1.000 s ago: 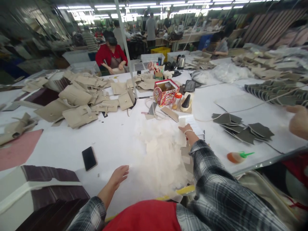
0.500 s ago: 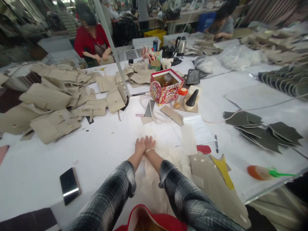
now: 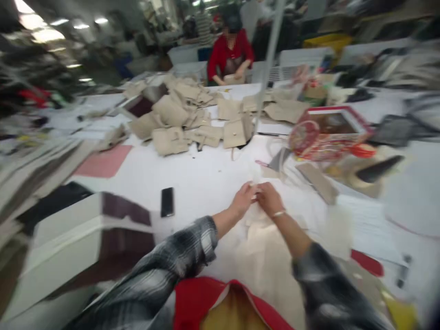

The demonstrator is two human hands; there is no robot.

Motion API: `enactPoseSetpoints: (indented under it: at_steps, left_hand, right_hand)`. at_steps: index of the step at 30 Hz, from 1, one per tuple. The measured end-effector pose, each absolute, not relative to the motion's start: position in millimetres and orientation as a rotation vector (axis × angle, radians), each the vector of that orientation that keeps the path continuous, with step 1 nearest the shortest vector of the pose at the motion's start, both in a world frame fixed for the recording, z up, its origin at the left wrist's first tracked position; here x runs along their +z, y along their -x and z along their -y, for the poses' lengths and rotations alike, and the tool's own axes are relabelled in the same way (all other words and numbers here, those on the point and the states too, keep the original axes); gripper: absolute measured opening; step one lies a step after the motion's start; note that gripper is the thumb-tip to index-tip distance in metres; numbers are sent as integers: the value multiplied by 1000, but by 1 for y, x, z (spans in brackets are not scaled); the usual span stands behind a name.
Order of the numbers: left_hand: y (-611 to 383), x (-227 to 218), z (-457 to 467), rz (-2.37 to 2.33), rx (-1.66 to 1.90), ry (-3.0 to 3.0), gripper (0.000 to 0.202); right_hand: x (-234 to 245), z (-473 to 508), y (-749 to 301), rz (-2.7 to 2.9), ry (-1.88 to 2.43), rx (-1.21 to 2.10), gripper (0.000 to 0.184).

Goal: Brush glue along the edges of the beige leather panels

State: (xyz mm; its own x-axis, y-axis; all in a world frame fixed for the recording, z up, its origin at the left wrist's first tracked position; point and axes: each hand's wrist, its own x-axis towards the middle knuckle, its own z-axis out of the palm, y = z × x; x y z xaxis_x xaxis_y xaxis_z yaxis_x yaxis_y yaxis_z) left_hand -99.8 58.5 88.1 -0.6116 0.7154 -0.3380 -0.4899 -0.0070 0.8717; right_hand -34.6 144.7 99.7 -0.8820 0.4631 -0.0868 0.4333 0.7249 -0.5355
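Note:
The picture is smeared by motion. My left hand (image 3: pixel 243 200) and my right hand (image 3: pixel 268 198) meet at the far edge of a pile of thin cream-white pieces (image 3: pixel 264 247) lying on the white table (image 3: pixel 202 178). Their fingertips touch the pile's top edge, and the fingers look curled together over it. The blur hides whether they grip a piece. A bracelet circles my right wrist. Both arms wear plaid sleeves.
A black phone (image 3: pixel 167 201) lies left of my hands. Beige bag pieces (image 3: pixel 192 119) are heaped farther back. A red patterned box (image 3: pixel 328 133) stands at the right. A white box (image 3: pixel 68 238) sits near left. A person in red (image 3: pixel 230 55) works across the table.
The view has swung to the left. My hands, lying flat side by side on the pile before, have come together with fingers curled at its far edge.

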Motion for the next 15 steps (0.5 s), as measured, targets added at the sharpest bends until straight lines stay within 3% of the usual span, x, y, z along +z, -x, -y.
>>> enactPoseSetpoints:
  at_steps: [2, 5, 11, 15]
  left_hand:
    - [85, 115, -40, -1302, 1826, -381, 43]
    - [61, 123, 2, -1238, 1792, -556, 59]
    - [45, 55, 161, -1663, 1522, -245, 56]
    - [54, 27, 307, -1892, 1468, 123, 43]
  right_hand:
    - [112, -147, 11, 2788, 626, 718, 35]
    - [92, -144, -30, 2720, 516, 555, 33]
    - [5, -107, -94, 3219, 703, 543, 38]
    - [9, -86, -84, 3304, 1033, 180, 61]
